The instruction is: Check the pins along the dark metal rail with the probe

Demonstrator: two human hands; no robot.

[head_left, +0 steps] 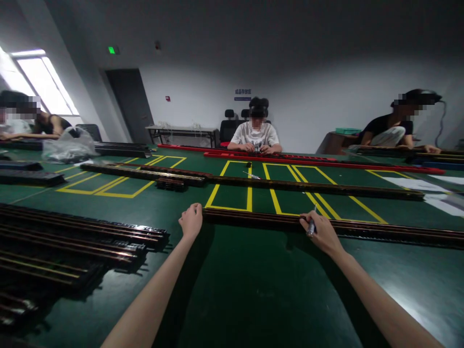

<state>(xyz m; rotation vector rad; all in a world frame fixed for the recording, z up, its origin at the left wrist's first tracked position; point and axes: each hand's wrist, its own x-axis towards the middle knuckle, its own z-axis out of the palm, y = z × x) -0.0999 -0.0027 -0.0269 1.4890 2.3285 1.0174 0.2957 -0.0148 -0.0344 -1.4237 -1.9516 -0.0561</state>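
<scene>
A long dark rail with copper-coloured strips (pixel 253 217) lies across the green table in front of me and runs out of view to the right. My left hand (pixel 191 221) is closed round its left end, the fingertips partly hidden behind it. Further right, my right hand (pixel 321 232) grips a small screwdriver (pixel 311 228) with a pale, shiny handle, and its fingers also touch the rail. The screwdriver's thin shaft points up and away from me, apart from the rail as far as I can tell.
Several similar rails (pixel 72 246) are stacked at left. Beyond lies another long rail (pixel 275 184), with a second screwdriver (pixel 252 176) behind it. A red rail (pixel 308 159) is before a person (pixel 255 133) opposite. A plastic bag (pixel 70 145) and paper sheets (pixel 409 183) lie around.
</scene>
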